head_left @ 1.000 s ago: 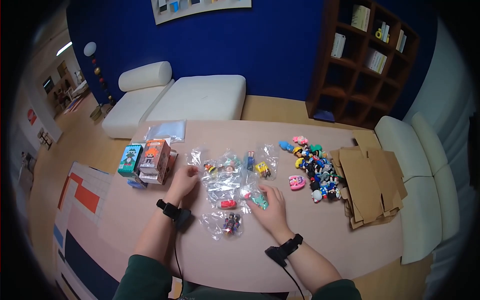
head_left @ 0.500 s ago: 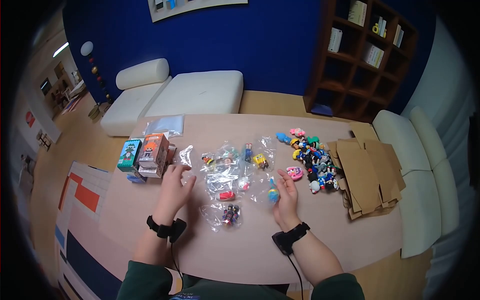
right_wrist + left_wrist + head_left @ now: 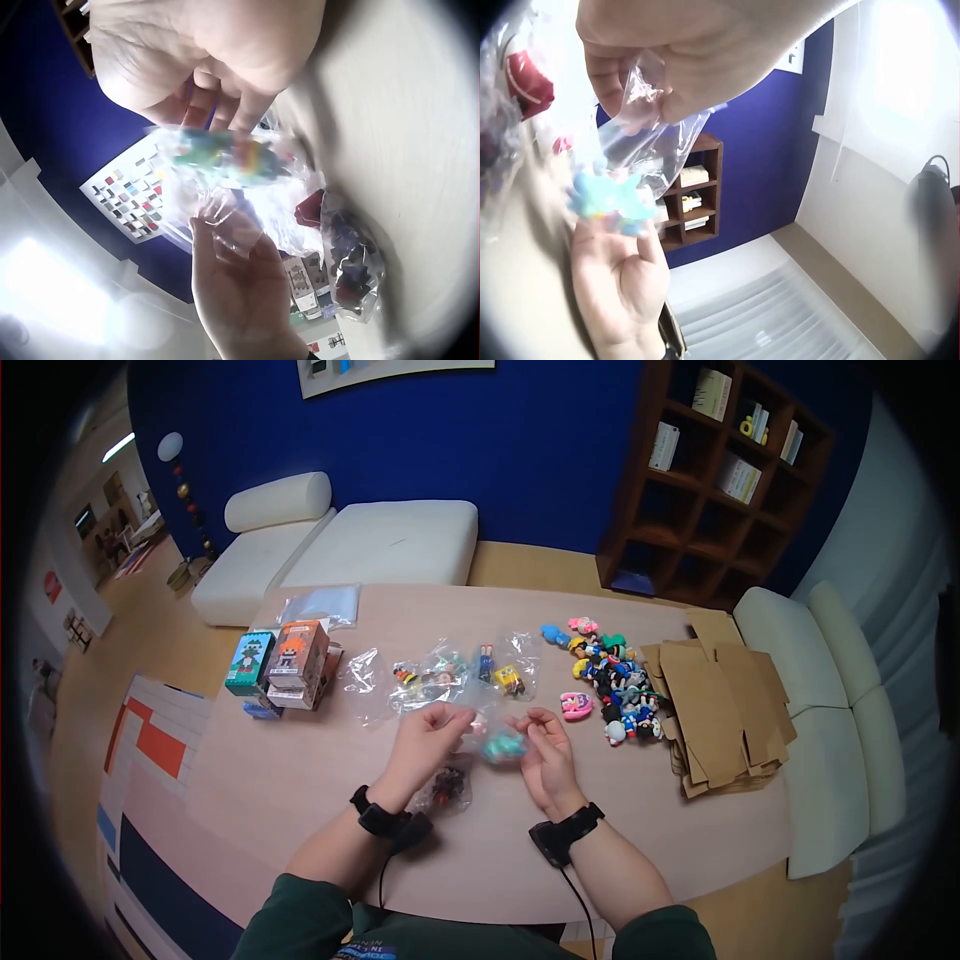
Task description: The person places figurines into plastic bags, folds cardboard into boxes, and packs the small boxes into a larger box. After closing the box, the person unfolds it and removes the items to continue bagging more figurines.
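Note:
Over the middle of the table, both hands hold a clear plastic bag [image 3: 671, 146] with a turquoise toy figure [image 3: 503, 747] in it, blurred by motion. My left hand [image 3: 428, 735] pinches the bag's loose film between thumb and fingers. At the figure's end, my right hand [image 3: 548, 755] grips the bag with its fingers. Close by the left wrist lies a bagged dark figure [image 3: 449, 785], partly covered by the hand. In the left wrist view, a red bagged item [image 3: 529, 84] shows beside the hands. Beyond the hands lie more bagged toys, including a yellow figure [image 3: 509, 680].
Small toy boxes [image 3: 300, 655] are stacked at the left, with flat clear bags [image 3: 325, 605] behind them. To the right are a heap of loose figures [image 3: 615, 680], a pink toy [image 3: 576, 706] beside it, and flattened cardboard [image 3: 720, 710] near the table's right edge.
My right hand picked up the bagged turquoise figure, moved it right, then back toward the middle. The left hand came across from the left and took hold of the bag's film.

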Motion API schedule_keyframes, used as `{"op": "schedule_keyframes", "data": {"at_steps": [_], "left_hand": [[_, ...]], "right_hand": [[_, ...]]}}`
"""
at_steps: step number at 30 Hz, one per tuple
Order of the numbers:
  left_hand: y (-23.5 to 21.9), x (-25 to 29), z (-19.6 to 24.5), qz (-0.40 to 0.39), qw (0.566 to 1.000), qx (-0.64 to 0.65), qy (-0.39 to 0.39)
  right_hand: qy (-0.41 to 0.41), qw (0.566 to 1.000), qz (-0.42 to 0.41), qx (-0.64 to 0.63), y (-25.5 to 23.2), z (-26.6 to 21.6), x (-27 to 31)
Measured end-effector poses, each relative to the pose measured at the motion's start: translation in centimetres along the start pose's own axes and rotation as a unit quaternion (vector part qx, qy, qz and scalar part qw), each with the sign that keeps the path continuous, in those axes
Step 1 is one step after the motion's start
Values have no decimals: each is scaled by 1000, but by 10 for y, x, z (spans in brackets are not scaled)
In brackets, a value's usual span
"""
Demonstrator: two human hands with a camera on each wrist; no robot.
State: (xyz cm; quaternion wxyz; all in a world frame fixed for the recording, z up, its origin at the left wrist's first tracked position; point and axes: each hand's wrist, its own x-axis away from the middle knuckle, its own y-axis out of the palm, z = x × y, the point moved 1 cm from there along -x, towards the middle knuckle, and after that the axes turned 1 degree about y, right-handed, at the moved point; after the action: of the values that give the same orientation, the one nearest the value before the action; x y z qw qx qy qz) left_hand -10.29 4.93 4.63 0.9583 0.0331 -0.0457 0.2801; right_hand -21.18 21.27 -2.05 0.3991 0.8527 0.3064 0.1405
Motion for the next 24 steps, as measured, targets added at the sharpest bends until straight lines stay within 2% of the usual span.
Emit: {"op": "schedule_keyframes", "data": {"at_steps": [3,5,6,8,9,11,12,13,15,16,17,18,19,21,22,24], "left_hand": [[-12,1,12,-13,999,-33,11],[-7,3,16,-10,999,-39,-2],[-2,3,14,-31,998,-60,4],[5,-2,1,-84,990,-113,14],[9,1,-4,-85,990,-113,12],[18,4,-9,-108,994,-23,-9],[13,1,-12,-114,987,-113,10],[16,2,-13,-117,987,-112,10],[20,8,-16,-102,987,116,-46],[20,11,-9,-102,987,117,-47],[17,16,3,-95,993,-74,17],[16,18,10,-84,958,-263,79],[15,18,12,-83,958,-263,77],[16,17,14,-65,936,-311,151],[16,16,10,-65,936,-311,150],[18,11,-1,-55,927,-328,171]], "right_hand": [[-1,1000,18,2,-9,1,0],[19,992,-105,-69,-16,1,0],[21,991,-108,-71,-20,1,0],[127,978,-165,-8,-17,-2,6],[127,978,-163,-9,-13,1,9],[68,973,-149,162,-3,8,11],[58,971,-146,183,-3,7,10],[57,971,-143,184,-2,6,10],[28,972,-110,205,1,4,12],[29,972,-109,206,1,4,11],[23,970,-114,215,1,5,11],[17,967,-118,223,1,6,12],[20,967,-118,223,0,7,12],[-3,965,-133,224,-4,10,10],[-2,966,-133,224,-6,12,8],[5,958,-83,273,-11,14,5]]}}
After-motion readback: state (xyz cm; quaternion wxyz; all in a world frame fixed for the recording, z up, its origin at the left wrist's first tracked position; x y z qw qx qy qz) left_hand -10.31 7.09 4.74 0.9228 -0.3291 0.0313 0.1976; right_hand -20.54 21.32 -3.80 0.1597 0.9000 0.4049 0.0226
